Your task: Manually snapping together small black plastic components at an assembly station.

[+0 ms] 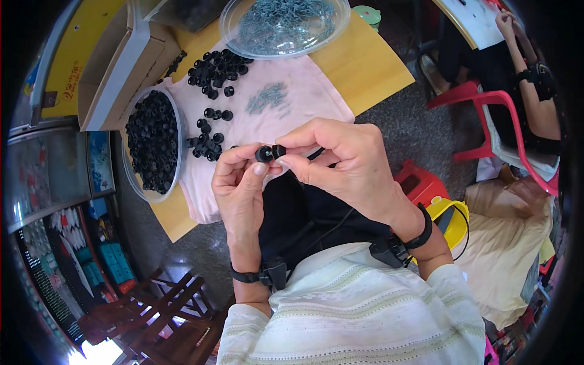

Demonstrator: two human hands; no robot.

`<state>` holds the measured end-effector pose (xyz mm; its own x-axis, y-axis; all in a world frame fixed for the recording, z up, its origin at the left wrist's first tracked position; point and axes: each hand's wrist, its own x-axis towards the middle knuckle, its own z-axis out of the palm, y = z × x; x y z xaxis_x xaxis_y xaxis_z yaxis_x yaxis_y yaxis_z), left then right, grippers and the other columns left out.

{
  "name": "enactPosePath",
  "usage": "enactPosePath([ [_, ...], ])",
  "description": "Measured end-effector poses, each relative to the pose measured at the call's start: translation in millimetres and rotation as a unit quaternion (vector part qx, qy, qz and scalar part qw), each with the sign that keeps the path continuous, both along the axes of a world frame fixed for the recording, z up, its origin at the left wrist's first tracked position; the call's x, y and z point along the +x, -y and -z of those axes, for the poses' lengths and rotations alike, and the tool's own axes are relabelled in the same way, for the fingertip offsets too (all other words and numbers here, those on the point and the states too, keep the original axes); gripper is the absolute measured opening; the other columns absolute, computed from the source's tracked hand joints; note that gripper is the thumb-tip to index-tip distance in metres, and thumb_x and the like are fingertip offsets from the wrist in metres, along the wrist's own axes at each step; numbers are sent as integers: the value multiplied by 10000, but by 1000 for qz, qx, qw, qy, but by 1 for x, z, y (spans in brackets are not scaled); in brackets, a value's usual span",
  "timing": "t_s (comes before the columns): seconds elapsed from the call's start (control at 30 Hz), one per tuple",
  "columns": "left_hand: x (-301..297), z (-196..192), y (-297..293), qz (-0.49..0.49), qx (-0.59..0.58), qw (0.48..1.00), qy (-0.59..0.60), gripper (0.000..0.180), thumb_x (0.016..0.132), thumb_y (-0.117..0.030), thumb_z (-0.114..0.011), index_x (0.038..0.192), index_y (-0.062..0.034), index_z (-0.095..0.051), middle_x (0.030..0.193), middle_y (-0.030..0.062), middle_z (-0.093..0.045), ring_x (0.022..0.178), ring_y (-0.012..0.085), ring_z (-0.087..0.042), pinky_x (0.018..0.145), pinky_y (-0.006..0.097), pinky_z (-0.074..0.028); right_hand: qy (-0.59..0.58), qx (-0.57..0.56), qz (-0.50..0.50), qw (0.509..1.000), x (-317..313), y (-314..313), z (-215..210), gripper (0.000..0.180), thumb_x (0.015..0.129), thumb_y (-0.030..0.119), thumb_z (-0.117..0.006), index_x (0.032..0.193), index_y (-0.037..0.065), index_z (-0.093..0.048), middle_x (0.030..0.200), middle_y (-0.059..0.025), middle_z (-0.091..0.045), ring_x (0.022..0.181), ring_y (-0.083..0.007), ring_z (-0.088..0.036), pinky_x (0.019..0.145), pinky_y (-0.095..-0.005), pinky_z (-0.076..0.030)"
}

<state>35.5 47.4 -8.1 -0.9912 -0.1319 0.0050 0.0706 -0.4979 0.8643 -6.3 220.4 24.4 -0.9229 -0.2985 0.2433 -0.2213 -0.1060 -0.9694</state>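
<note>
1. Round clear bowl [135,176] at the left of the yellow worktop [371,67], heaped with small black ring-shaped parts [152,143].
2. Second clear bowl [228,24] at the far edge, filled with thin grey metal pins [283,21].
3. Open cardboard box [112,67] just beside the left bowl; contents not visible.
4. Pale pink cloth [292,118] spread over the worktop, carrying loose black parts [216,67] in two clusters and a small scatter of grey pins [267,97].
5. Small black part [269,152], short, rounded and dark, held up above the near edge of the cloth, between both hands.
6. Left hand [240,182] pinched narrow, thumb and forefinger closed on the left end of the part.
7. Right hand [344,161] likewise pinched on the right end, remaining fingers curled; something thin and dark poking out beneath the fingers, too small to tell.
8. Black straps on both wrists.
9. Another person's arm [535,97] at the far right, beside a red plastic chair [486,115].
</note>
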Motion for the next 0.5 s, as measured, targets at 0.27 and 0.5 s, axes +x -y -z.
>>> enactPosePath([
  [0.27,0,-2,-2,-13,-24,1000,-1,250,849,23,-675,1085,47,-594,973,135,-662,829,202,-677,771,339,-605,-11,10,-8,1000,-2,-1,1,167,817,-40,-679,983,-39,-692,876,-85,-711,752,-97,-686,595,-207,-570],
  [0.5,0,-2,-3,-17,-37,999,-6,260,838,41,-677,1088,48,-604,972,132,-662,844,186,-671,774,333,-605,2,16,-11,1000,-2,-2,0,172,799,-11,-713,958,-58,-663,835,-123,-682,766,-172,-709,638,-262,-595],
])
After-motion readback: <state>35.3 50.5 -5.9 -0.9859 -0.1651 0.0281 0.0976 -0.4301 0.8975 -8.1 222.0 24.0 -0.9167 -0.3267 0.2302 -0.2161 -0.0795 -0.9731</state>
